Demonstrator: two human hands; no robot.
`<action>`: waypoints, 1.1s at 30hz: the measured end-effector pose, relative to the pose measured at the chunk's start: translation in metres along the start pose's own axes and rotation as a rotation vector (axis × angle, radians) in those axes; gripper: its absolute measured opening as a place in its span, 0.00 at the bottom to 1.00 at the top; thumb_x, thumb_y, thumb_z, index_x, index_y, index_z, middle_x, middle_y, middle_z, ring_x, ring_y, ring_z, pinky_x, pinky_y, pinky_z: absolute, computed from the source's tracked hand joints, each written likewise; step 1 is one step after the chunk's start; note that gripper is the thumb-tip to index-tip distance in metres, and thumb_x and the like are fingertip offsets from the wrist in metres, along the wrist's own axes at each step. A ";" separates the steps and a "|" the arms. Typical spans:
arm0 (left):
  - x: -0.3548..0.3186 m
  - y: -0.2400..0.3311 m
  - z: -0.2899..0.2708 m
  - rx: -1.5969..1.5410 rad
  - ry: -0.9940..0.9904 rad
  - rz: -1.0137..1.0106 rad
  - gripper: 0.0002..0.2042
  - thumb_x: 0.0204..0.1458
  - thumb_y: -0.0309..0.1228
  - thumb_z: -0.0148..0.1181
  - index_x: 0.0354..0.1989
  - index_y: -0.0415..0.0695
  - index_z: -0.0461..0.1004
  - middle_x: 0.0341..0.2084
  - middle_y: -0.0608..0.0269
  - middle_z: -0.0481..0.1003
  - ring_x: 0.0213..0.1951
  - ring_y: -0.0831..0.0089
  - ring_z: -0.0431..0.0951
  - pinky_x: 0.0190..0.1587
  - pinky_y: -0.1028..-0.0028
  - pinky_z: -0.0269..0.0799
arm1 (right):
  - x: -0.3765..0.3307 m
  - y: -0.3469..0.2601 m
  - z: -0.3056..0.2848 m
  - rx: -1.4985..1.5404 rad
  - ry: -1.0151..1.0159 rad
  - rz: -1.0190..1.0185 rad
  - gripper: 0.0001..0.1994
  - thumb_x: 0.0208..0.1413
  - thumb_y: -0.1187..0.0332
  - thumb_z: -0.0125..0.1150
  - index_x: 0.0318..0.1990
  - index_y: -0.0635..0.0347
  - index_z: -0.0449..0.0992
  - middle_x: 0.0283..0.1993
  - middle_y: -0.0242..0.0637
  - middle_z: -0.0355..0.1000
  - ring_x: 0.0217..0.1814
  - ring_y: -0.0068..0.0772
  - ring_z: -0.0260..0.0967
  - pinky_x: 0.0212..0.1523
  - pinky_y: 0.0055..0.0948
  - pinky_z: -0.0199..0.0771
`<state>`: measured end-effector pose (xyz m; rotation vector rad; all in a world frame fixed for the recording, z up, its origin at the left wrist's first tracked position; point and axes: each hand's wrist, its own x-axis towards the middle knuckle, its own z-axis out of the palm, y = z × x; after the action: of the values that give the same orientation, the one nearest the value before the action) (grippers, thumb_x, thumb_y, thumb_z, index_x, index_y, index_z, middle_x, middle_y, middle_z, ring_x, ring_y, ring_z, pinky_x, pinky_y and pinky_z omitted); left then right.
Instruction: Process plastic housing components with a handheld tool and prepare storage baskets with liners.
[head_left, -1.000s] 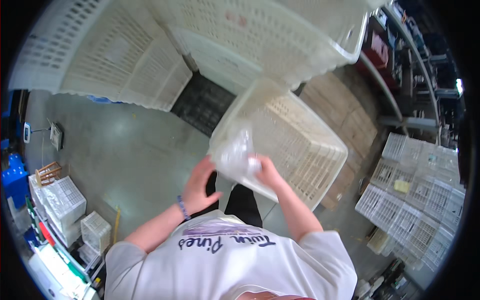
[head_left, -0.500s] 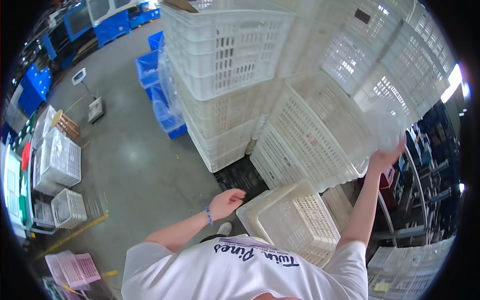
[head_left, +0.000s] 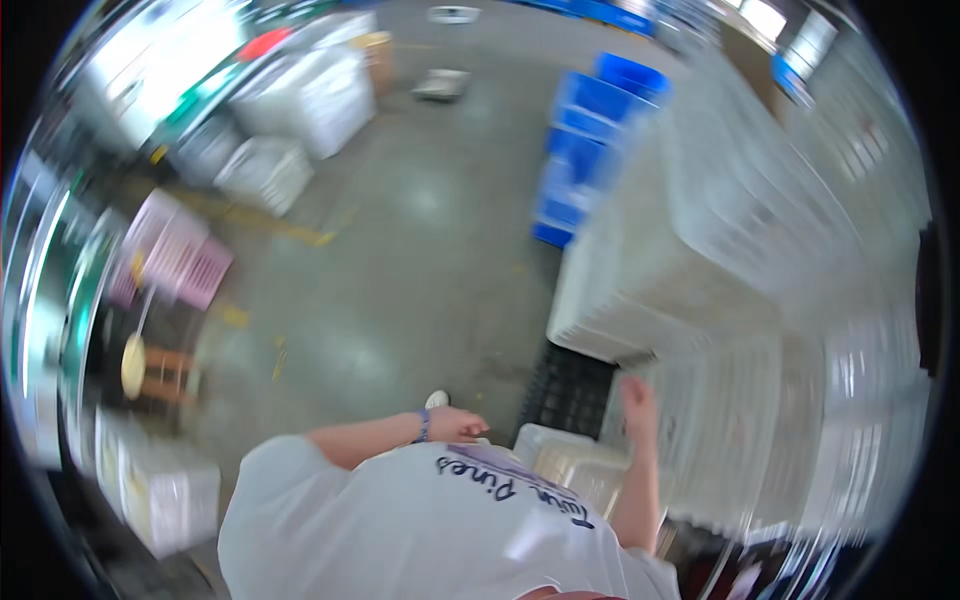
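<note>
Head view, blurred by motion, looks down over the person's white T-shirt (head_left: pixel 420 530) at the lower edge. Just beyond the shirt, the left hand (head_left: pixel 455 424) is held low in front of the body, fingers curled in loosely, with nothing visible in it; a blue wristband (head_left: pixel 424 426) sits on that wrist. The right hand (head_left: pixel 637 398) is raised at the end of an upright forearm, fingers together and pointing up, close to the white lattice crates (head_left: pixel 760 440) on the person's right; the blur hides whether it touches them or grips anything, so I cannot tell its state for sure.

Between the two hands, close to the body, a white lattice crate (head_left: pixel 570 465) lies low on the floor, its open top toward the camera. Just beyond it is a black pallet (head_left: pixel 565 395), and a tall stack of white crates (head_left: pixel 680 250) stands on it. A white shoe tip (head_left: pixel 437 399) shows on the grey concrete floor (head_left: pixel 400 250) by the left wrist.

Farther off, blue crates (head_left: pixel 590 150) are stacked beside the white ones. To the person's left, pink baskets (head_left: pixel 175 262) stand near a yellow floor line (head_left: pixel 285 228), and more white crates (head_left: pixel 290 110) sit well beyond them. A white box (head_left: pixel 160 490) stands at the lower left.
</note>
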<state>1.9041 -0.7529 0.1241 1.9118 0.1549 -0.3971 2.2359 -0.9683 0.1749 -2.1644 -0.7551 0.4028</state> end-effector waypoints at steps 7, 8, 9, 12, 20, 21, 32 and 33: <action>-0.117 -0.052 -0.069 -0.084 0.407 -0.249 0.22 0.49 0.42 0.55 0.51 0.45 0.66 0.42 0.57 0.72 0.41 0.63 0.74 0.45 0.67 0.69 | -0.034 -0.153 0.248 0.096 -1.124 -0.147 0.13 0.50 0.69 0.56 0.45 0.59 0.73 0.37 0.41 0.74 0.40 0.30 0.72 0.41 0.26 0.70; -0.139 -0.071 -0.077 -0.064 0.449 -0.296 0.22 0.49 0.42 0.54 0.51 0.45 0.66 0.43 0.57 0.72 0.42 0.62 0.74 0.45 0.67 0.69 | -0.032 -0.172 0.272 0.159 -1.265 0.001 0.14 0.51 0.70 0.55 0.45 0.61 0.73 0.38 0.42 0.74 0.42 0.28 0.72 0.43 0.25 0.69; -0.162 -0.093 -0.086 -0.116 0.491 -0.296 0.22 0.49 0.42 0.55 0.51 0.45 0.65 0.44 0.56 0.72 0.43 0.61 0.74 0.46 0.66 0.69 | -0.026 -0.173 0.302 0.151 -1.293 -0.018 0.14 0.51 0.70 0.55 0.45 0.61 0.73 0.38 0.42 0.74 0.42 0.28 0.72 0.43 0.25 0.69; -0.232 -0.135 -0.137 -0.096 0.554 -0.407 0.23 0.48 0.42 0.55 0.51 0.44 0.65 0.44 0.54 0.72 0.44 0.60 0.73 0.46 0.66 0.69 | 0.022 -0.095 0.398 0.029 -1.323 0.194 0.14 0.50 0.70 0.54 0.44 0.66 0.73 0.38 0.42 0.75 0.42 0.27 0.71 0.42 0.26 0.67; -0.365 -0.236 -0.281 -0.265 0.913 -0.617 0.21 0.48 0.40 0.55 0.49 0.44 0.67 0.44 0.55 0.73 0.44 0.61 0.73 0.47 0.67 0.68 | 0.184 -0.095 0.508 -0.249 -1.014 0.138 0.12 0.47 0.64 0.54 0.22 0.65 0.75 0.21 0.38 0.73 0.25 0.30 0.70 0.28 0.30 0.69; -0.367 -0.248 -0.298 -0.310 0.946 -0.619 0.20 0.49 0.39 0.55 0.50 0.43 0.67 0.43 0.56 0.73 0.43 0.63 0.74 0.47 0.67 0.69 | 0.201 -0.142 0.532 -0.363 -0.993 0.131 0.12 0.47 0.65 0.53 0.21 0.65 0.75 0.19 0.38 0.72 0.22 0.28 0.69 0.26 0.30 0.68; -0.435 -0.332 -0.474 -0.671 1.331 -0.615 0.19 0.51 0.38 0.54 0.49 0.43 0.68 0.40 0.56 0.75 0.42 0.64 0.75 0.45 0.71 0.69 | 0.382 -0.472 0.848 -0.574 -1.249 -0.310 0.12 0.49 0.63 0.54 0.27 0.65 0.76 0.20 0.37 0.73 0.22 0.27 0.71 0.25 0.28 0.70; -0.446 -0.340 -0.467 -0.616 1.502 -0.658 0.18 0.51 0.36 0.53 0.49 0.43 0.68 0.40 0.57 0.75 0.41 0.66 0.75 0.45 0.71 0.70 | 0.406 -0.485 0.883 -0.663 -1.268 -0.331 0.13 0.49 0.63 0.54 0.28 0.66 0.76 0.20 0.38 0.73 0.22 0.26 0.72 0.25 0.28 0.70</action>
<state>1.4803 -0.1584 0.1294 1.1204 1.6768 0.6883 1.9151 0.0498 -0.0271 -2.0902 -2.1267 1.5658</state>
